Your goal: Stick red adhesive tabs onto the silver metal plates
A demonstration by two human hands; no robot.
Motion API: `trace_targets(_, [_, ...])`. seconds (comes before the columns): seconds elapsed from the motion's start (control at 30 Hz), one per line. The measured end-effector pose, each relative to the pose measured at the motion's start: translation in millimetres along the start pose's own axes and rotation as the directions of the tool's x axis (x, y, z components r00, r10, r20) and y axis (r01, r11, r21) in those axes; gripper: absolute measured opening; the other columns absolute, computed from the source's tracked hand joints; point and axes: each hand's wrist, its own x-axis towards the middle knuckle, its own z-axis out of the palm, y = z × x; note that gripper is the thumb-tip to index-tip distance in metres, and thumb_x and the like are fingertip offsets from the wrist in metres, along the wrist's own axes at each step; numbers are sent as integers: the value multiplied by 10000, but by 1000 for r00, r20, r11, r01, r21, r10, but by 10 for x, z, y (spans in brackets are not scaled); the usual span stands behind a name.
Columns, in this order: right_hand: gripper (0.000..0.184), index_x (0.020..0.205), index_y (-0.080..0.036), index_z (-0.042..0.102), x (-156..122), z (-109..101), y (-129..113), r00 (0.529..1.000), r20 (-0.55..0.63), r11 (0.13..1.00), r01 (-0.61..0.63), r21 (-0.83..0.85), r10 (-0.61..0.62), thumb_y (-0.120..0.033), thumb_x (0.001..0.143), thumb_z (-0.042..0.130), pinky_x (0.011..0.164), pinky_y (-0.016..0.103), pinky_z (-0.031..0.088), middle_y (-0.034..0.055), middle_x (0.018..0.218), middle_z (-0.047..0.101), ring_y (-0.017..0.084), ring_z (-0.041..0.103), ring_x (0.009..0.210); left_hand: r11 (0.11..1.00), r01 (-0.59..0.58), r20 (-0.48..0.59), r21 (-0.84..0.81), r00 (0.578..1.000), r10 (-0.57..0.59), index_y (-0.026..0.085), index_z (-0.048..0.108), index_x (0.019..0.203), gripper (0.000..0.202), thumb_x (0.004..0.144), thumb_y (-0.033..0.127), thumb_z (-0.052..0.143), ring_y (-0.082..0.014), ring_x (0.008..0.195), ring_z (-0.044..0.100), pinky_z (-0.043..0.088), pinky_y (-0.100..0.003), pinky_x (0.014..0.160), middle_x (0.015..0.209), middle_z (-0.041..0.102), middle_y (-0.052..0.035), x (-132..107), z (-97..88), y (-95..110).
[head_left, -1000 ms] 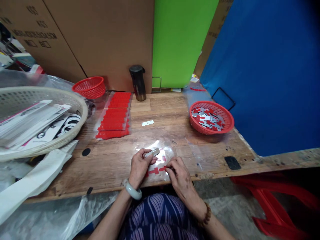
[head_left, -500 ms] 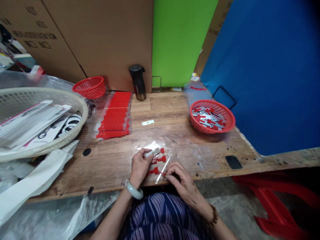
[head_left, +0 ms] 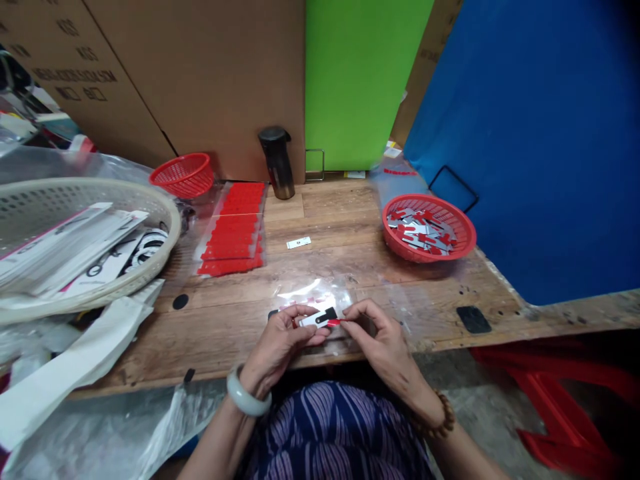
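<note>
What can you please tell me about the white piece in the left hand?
The slim, flat white piece has black areas toward its right end; its material is unclear. The left hand pinches it over clear plastic, slanting up rightward. A red tab in the right hand sits by that end, contact unclear.

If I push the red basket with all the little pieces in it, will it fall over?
The red basket would probably slide rather than tip, because it looks wide and low on the wooden table. The little pieces might shift about, since they lie in a jumbled heap. Its holey wall may bend slightly if squeezed.
</note>
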Motion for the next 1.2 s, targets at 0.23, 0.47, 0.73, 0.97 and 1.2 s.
trace_targets(0.23, [65,752,-188,539,-1,51,-25,996,87,999,12,34,-15,-171,812,522,642,234,415,-19,714,558,123,522,683,998,57,26,8,998,-57,90,607,907,343,594,69,747,-172,676,701,553,-215,671,718,724,-103,-74,59,-27])
trace_targets(0.47, [75,759,-189,533,-19,39,-35,996,82,1000,20,20,-22,-143,805,497,632,232,415,-13,726,559,125,523,693,997,74,9,16,997,-74,105,594,916,361,593,73,752,-168,679,703,553,-206,657,735,726,-85,-69,86,-33])
trace_targets(0.73, [87,756,-192,524,-24,48,-5,997,74,999,33,4,-33,-129,804,486,637,232,413,-16,715,545,123,518,679,998,62,12,12,998,-62,83,598,915,350,598,56,744,-167,670,703,557,-188,637,760,727,-114,-54,113,-48])
trace_targets(0.97, [78,764,-192,518,-27,51,26,997,73,999,33,-9,-33,-140,815,488,646,233,404,-14,729,543,126,515,690,998,63,-9,15,998,-63,82,587,928,330,626,26,707,-164,662,703,556,-195,646,748,729,-118,-48,135,-39])
trace_targets(1.2, [90,767,-191,525,-18,58,6,997,81,1000,13,0,-13,-133,823,486,646,232,393,-20,725,538,123,507,686,998,57,9,15,998,-57,94,584,917,358,602,66,751,-159,667,701,556,-199,654,760,729,-106,-53,125,-50])
